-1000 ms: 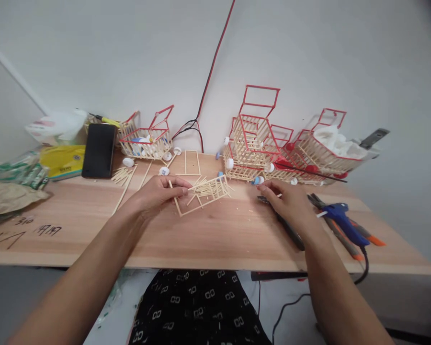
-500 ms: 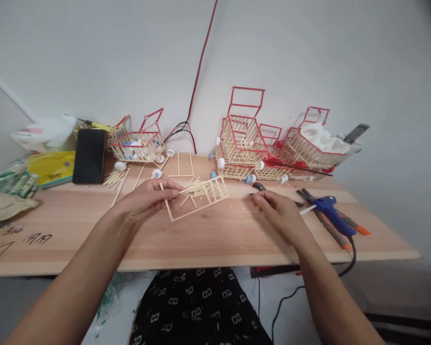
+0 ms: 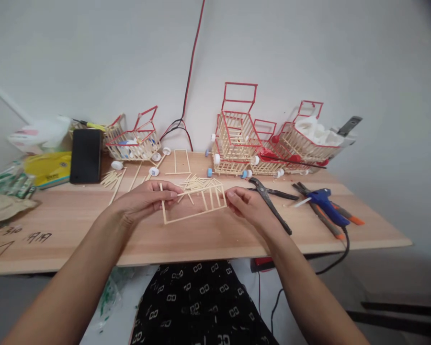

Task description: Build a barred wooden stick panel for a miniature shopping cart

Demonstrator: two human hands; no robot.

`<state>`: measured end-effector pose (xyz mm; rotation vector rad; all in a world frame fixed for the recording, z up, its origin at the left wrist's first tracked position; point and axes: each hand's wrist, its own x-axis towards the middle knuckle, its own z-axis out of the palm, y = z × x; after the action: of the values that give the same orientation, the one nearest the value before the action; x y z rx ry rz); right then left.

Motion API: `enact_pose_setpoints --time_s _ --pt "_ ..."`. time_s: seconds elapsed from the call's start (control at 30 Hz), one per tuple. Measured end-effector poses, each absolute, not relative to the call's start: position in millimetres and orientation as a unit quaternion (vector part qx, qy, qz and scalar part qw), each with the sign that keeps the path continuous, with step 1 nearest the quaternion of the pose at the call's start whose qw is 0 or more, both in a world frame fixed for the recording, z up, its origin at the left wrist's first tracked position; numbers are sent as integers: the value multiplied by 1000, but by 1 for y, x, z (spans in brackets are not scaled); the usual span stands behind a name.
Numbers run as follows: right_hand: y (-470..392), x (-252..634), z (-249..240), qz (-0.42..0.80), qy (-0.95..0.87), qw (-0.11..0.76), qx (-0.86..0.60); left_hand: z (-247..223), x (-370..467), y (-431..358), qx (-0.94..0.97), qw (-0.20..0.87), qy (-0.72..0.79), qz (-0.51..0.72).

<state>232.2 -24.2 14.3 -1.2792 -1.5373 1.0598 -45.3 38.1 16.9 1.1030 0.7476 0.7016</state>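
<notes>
A small rectangular frame of thin wooden sticks is held tilted above the table, with several crossbars near its right end. My left hand pinches its upper left part between thumb and fingers. At the right end, my right hand is closed, thumb and fingertips against the frame's short side. Behind the frame lies a pile of loose sticks. Black-handled pliers rest just beyond my right hand.
Stick-built carts with red trim stand along the wall, another cart at left. A blue glue gun lies over orange-handled pliers at right. A black phone leans at left beside a yellow packet.
My right hand has moved left from beside the black-handled pliers to the frame's right end, uncovering the pliers. My left hand keeps its hold on the frame. The view has shifted slightly.
</notes>
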Motion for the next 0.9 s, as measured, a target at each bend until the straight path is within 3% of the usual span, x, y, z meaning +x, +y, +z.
enact_pose_setpoints --time_s 0.23,0.67,0.9 --pt "-26 222 3 466 -574 459 -492 19 -42 33 476 740 328 345" --pt "-47 211 -4 426 -500 589 -472 18 7 -40 379 709 337 491" --pt "-52 215 -9 413 -510 599 -459 4 50 -48 401 653 354 536"
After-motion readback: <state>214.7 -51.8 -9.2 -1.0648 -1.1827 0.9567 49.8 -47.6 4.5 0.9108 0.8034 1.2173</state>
